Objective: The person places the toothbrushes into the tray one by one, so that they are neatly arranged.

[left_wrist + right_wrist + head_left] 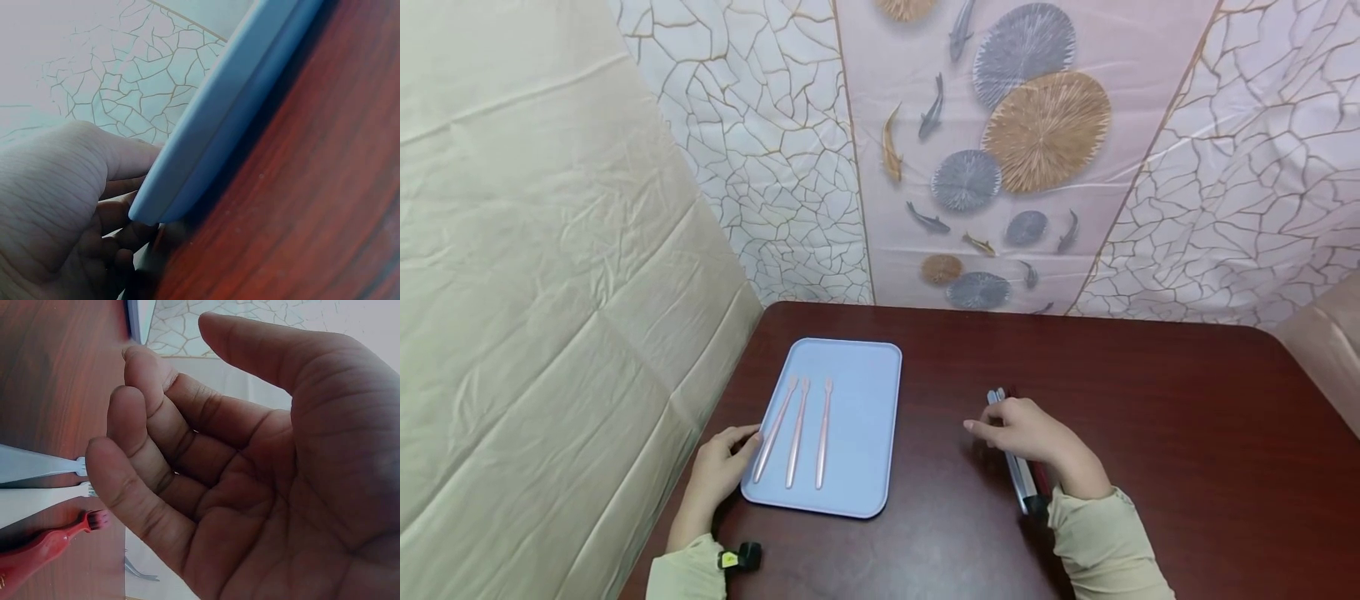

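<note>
My left hand (pixel 718 468) holds the near left edge of a light blue tray (pixel 859 433), thumb at the rim and fingers curled beneath it in the left wrist view. Three slim pink toothbrushes (pixel 823 433) lie side by side on the tray, heads pointing away. To the right, my right hand (pixel 1032 429) hovers over more toothbrushes, its fingers loosely bent around nothing. The right wrist view shows a light blue toothbrush (pixel 37 464), a white toothbrush (pixel 37 503) and a red toothbrush (pixel 40 553) on the table beyond the fingertips. In the head view the hand partly covers them.
Under everything is a dark reddish-brown table (pixel 1187 433) with rounded far corners. Behind it hangs a patterned cloth (pixel 917 225) with fish and round leaf shapes, and a beige quilted cloth (pixel 550 333) runs along the left side.
</note>
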`<state>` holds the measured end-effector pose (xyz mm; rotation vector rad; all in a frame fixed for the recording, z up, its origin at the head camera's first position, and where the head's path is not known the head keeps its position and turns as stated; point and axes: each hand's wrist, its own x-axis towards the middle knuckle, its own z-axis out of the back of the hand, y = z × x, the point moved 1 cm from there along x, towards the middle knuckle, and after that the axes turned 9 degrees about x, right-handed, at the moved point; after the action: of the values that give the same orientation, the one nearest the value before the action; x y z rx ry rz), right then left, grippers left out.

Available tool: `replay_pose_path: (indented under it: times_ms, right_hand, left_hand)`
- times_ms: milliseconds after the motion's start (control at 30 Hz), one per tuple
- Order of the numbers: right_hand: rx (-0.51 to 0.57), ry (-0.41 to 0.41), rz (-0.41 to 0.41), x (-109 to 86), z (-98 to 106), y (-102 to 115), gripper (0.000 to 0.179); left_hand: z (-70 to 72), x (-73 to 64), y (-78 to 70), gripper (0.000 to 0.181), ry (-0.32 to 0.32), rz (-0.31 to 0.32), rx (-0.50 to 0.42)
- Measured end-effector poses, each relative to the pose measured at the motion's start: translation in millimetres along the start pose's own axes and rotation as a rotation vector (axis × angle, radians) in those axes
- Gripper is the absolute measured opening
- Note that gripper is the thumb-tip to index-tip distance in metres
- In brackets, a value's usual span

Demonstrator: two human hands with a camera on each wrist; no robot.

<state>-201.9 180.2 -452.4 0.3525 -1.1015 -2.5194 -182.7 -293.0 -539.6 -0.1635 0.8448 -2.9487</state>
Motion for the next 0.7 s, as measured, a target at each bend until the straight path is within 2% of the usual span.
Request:
replay_pose_path:
  times_ms: [700]
  right_hand:
    - [-0.006, -0.001, 0.013, -0.9, 0.8, 1.5, 0.039]
  left_hand:
    - [-1.1, -0.3, 0.9, 0.035, -0.015, -0.017, -0.001]
